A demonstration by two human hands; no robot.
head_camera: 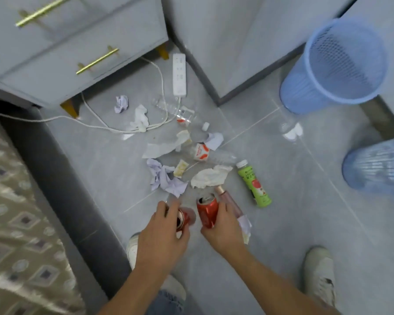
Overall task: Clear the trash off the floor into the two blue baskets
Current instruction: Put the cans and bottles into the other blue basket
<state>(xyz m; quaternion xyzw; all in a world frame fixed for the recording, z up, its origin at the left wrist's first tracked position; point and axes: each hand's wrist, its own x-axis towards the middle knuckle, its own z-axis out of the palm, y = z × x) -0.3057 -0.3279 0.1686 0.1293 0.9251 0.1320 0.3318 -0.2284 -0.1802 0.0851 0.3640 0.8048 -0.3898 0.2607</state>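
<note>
Trash lies scattered on the grey tiled floor. My right hand (pixel 223 230) grips a red soda can (pixel 207 211), held upright. My left hand (pixel 163 230) closes around a second red can (pixel 183 220) low over the floor. Beside the right hand lies a pink bottle (pixel 231 204). A green drink bottle (pixel 255 184) lies further right. Crumpled white tissue (pixel 210 176), lilac paper (pixel 166 178) and a clear plastic bottle with a red label (pixel 210 153) sit just beyond. One blue basket (pixel 337 64) stands at the upper right, another blue basket (pixel 378 164) at the right edge.
A white power strip (pixel 179 73) and its cables (pixel 114 127) run along the floor by a grey drawer cabinet (pixel 66 53). A bed with a dark frame (pixel 62 178) borders the left. My white shoes (pixel 320 276) stand near the bottom. Another clear bottle (pixel 290 127) lies near the far basket.
</note>
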